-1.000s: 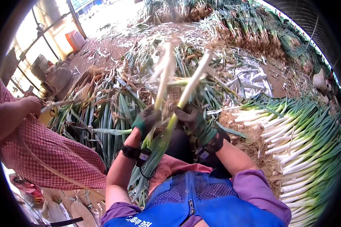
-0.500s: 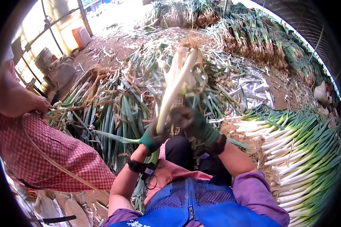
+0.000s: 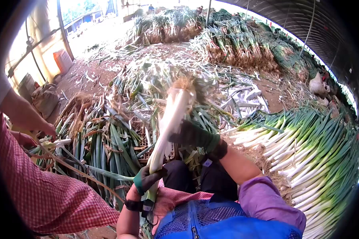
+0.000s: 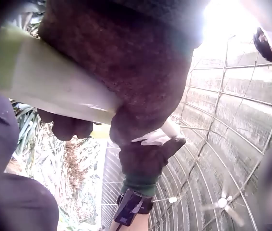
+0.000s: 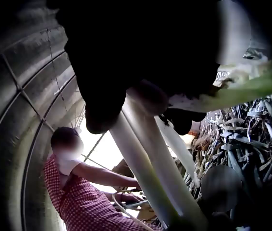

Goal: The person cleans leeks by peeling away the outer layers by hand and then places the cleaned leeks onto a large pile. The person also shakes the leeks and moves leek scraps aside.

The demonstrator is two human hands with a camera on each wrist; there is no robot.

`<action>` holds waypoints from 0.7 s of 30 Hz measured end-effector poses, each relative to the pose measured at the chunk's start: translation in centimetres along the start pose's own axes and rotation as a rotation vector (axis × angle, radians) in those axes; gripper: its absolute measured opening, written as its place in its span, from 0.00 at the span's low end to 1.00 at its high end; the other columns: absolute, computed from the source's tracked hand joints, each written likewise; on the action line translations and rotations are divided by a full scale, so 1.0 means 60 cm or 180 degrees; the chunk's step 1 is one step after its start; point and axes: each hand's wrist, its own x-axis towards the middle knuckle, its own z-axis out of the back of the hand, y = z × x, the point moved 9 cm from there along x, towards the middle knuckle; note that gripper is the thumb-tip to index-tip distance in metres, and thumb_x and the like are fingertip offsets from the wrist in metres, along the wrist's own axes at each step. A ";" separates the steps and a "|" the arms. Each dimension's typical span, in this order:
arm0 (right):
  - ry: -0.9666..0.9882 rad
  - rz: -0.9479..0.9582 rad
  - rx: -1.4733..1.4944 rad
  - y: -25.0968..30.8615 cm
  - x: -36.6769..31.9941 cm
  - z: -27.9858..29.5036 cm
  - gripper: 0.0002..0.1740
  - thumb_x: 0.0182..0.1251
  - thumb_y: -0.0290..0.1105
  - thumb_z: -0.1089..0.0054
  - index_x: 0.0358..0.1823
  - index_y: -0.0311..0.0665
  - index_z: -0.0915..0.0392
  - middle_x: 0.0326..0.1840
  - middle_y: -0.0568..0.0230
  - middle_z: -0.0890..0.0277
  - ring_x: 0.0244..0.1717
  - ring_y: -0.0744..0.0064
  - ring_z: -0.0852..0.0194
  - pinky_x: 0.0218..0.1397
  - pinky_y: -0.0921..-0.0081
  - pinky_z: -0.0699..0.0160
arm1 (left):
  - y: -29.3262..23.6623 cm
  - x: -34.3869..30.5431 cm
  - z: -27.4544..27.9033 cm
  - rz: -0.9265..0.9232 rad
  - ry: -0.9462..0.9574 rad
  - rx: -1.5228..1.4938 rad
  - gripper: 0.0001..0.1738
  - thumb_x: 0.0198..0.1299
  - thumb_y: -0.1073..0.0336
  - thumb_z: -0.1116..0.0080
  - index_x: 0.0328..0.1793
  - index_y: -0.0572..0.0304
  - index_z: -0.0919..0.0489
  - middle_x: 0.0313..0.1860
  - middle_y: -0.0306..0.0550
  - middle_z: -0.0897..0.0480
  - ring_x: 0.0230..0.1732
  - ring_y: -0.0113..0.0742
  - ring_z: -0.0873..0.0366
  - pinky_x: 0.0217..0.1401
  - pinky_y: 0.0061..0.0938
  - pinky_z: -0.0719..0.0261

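Note:
My gloved left hand [image 3: 149, 179] grips long green onions [image 3: 167, 123] low on their shafts, just above the green leaves. They point away from me, white shafts and brown roots [image 3: 183, 85] at the far end. Two white stalks [image 5: 148, 149] lie side by side in the right wrist view. My gloved right hand [image 3: 197, 137] is at the shafts from the right, its fingers blurred. In the left wrist view a pale outer leaf [image 4: 157, 137] lies against that hand's thumb, which pinches it. Another loose strip [image 5: 181, 149] hangs by the stalks.
Cleaned green onions [image 3: 299, 155] lie in a long row at right. An untrimmed heap [image 3: 103, 139] lies at front left, beside a person in a checked apron [image 3: 64, 191]. Peelings [image 3: 147, 71] cover the ground ahead; bundles [image 3: 239, 44] stand behind. A plastic crate [image 3: 169, 151] is before my knees.
The two stalks, apart at first, are now together in my left hand, which has moved nearer my lap. My right hand left its stalk and moved along the white shafts. The head view has shifted.

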 end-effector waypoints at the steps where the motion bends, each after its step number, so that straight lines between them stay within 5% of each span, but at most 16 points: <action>1: 0.0064 0.0323 -0.0302 0.022 -0.003 -0.004 0.21 0.64 0.31 0.33 0.55 0.34 0.29 0.43 0.66 0.24 0.45 0.77 0.27 0.50 0.76 0.24 | 0.000 -0.007 0.004 -0.0012 -0.0002 -0.0063 0.15 0.61 0.70 0.38 0.53 0.69 0.21 0.43 0.46 0.15 0.47 0.32 0.17 0.55 0.27 0.20; 2: 0.0372 -0.0711 0.1293 -0.018 -0.005 -0.015 0.21 0.63 0.30 0.32 0.55 0.34 0.29 0.43 0.66 0.24 0.45 0.76 0.27 0.50 0.76 0.24 | 0.005 -0.011 0.009 0.0020 0.0003 -0.0182 0.15 0.62 0.70 0.40 0.54 0.70 0.21 0.47 0.49 0.15 0.50 0.35 0.17 0.58 0.29 0.20; 7: 0.0495 -0.2104 0.3378 -0.032 -0.019 -0.058 0.27 0.61 0.29 0.30 0.60 0.32 0.30 0.49 0.61 0.21 0.49 0.73 0.26 0.53 0.72 0.25 | 0.022 -0.006 0.007 -0.0210 0.0142 -0.0328 0.21 0.64 0.67 0.41 0.60 0.71 0.24 0.53 0.52 0.17 0.55 0.39 0.19 0.62 0.33 0.22; 10: 0.0400 -0.2437 0.3324 -0.029 -0.032 -0.070 0.29 0.64 0.31 0.32 0.64 0.33 0.33 0.42 0.64 0.18 0.41 0.75 0.23 0.47 0.76 0.22 | 0.034 0.000 -0.002 -0.0151 0.0164 -0.0403 0.26 0.63 0.62 0.39 0.63 0.72 0.26 0.56 0.52 0.18 0.57 0.39 0.20 0.63 0.34 0.23; 15: -0.0358 -0.1902 0.2547 -0.025 -0.023 -0.041 0.14 0.69 0.34 0.38 0.51 0.35 0.23 0.34 0.66 0.18 0.30 0.82 0.26 0.33 0.79 0.25 | 0.027 -0.010 -0.004 -0.0220 0.0014 -0.0410 0.23 0.63 0.65 0.40 0.61 0.72 0.24 0.54 0.51 0.17 0.55 0.38 0.19 0.63 0.33 0.22; 21: 0.0414 -0.3022 0.2526 -0.064 -0.061 -0.047 0.13 0.67 0.33 0.38 0.48 0.33 0.21 0.31 0.64 0.19 0.28 0.80 0.24 0.32 0.76 0.22 | 0.046 -0.020 0.006 -0.0169 -0.0295 -0.0435 0.18 0.60 0.71 0.37 0.55 0.71 0.19 0.47 0.48 0.15 0.49 0.35 0.17 0.58 0.29 0.20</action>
